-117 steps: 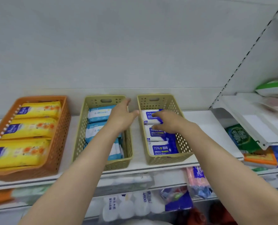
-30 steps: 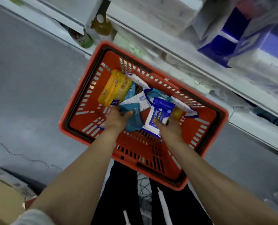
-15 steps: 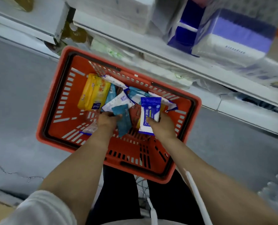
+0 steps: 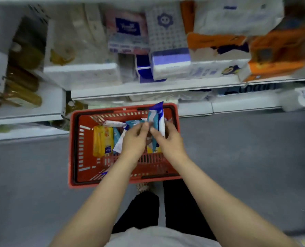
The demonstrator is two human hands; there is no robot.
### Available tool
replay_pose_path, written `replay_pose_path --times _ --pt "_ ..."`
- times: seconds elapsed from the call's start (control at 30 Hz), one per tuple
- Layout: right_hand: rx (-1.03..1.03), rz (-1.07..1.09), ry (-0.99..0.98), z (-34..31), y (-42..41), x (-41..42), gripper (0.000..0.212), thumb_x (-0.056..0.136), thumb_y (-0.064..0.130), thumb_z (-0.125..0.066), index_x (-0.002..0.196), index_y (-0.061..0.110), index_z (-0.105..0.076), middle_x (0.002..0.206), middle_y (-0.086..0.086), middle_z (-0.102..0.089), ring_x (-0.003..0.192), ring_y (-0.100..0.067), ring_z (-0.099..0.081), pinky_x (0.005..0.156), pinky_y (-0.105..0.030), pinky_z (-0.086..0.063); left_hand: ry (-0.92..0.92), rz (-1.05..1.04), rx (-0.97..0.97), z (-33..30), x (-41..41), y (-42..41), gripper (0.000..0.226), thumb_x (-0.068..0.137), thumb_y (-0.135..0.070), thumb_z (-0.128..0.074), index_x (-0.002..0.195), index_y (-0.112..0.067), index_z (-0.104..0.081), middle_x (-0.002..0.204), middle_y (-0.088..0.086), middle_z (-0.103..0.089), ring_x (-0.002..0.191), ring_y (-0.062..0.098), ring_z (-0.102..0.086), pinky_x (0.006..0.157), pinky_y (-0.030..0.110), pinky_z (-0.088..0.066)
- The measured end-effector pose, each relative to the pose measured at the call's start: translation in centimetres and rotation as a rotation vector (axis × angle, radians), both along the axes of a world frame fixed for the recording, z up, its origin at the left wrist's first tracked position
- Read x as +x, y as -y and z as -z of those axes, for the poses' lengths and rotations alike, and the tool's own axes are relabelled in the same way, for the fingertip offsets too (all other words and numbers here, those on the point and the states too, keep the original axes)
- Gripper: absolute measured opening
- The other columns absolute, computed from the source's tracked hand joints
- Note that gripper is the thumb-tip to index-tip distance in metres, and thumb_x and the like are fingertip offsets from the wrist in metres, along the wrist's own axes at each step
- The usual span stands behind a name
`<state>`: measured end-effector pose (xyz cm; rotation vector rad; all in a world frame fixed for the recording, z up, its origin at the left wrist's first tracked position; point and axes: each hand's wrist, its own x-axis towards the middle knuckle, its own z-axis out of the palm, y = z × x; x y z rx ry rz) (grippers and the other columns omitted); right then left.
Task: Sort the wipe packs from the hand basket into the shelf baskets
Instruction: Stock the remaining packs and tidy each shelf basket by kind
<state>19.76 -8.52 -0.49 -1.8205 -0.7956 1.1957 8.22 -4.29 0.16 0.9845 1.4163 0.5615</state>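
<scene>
Both hands over the red hand basket [image 4: 76,148], which sits on the grey floor [image 4: 237,157] in front of the shelves [image 4: 148,87].

Right hand [image 4: 169,141] grips a blue-and-white wipe pack [image 4: 157,120] — fingers curled round it, pack held upright, top edge poking past the basket's far rim. Print on it too blurred to read.

Left hand [image 4: 135,139] is just beside the right one, fingertips pinched at the near side of that same pack or a teal pack next to it — can't tell which.

Inside the basket: yellow wipe pack [image 4: 102,141] lying at the left, small blue label at its near end, text not legible. Next to it a teal pack [image 4: 117,136] and a white pack [image 4: 115,123], more packs partly hidden under the hands.

Shelves above hold tissue packs [image 4: 171,65] in white, purple and orange [image 4: 276,50] wrap; motion blur kills all the writing. Amber bottles [image 4: 21,93] on the left shelf.
</scene>
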Motion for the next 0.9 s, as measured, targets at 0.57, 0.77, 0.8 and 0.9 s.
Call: replay_pose_path --times 0.57,0.77,0.8,0.9 --pt "0.301 0.619 -0.265 -11.7 10.8 25.2 0.01 0.091 0.012 -0.068 0.1 0.017 -0.069 0.1 -0.007 -0.076 0.09 -0.022 -0.07 0.089 -0.046 -0.054 0.117 0.21 0.103 -11.7 21.9 3.6 0.025 0.085 -0.016 -0.073 0.107 -0.007 -0.066 0.101 0.008 -0.073 0.089 0.021 -0.071 0.075 0.031 -0.057" --pt "0.412 0.659 -0.201 -15.2 16.3 40.1 0.014 0.089 0.015 -0.071 0.103 0.015 -0.069 0.099 -0.006 -0.076 0.087 -0.02 -0.07 0.079 -0.038 -0.057 0.189 0.254 0.201 -15.1 37.1 6.7 0.015 0.087 -0.026 -0.072 0.094 -0.014 -0.069 0.089 0.002 -0.076 0.078 0.015 -0.071 0.064 0.026 -0.057" --pt "0.423 0.659 -0.194 -15.8 17.2 42.4 0.018 0.088 0.016 -0.072 0.106 0.015 -0.068 0.099 -0.004 -0.076 0.085 -0.018 -0.071 0.074 -0.033 -0.056 0.202 0.26 0.214 -15.6 39.7 7.2 0.015 0.088 -0.029 -0.071 0.092 -0.014 -0.069 0.088 0.002 -0.076 0.076 0.014 -0.071 0.061 0.025 -0.056" --pt "0.454 0.686 -0.18 -17.6 19.3 48.5 0.03 0.087 0.015 -0.073 0.115 0.012 -0.063 0.101 -0.002 -0.076 0.086 -0.016 -0.073 0.069 -0.024 -0.054 0.218 0.267 0.277 -17.3 46.4 8.5 0.015 0.088 -0.03 -0.07 0.091 -0.015 -0.067 0.087 0.001 -0.075 0.071 0.011 -0.071 0.055 0.021 -0.053"
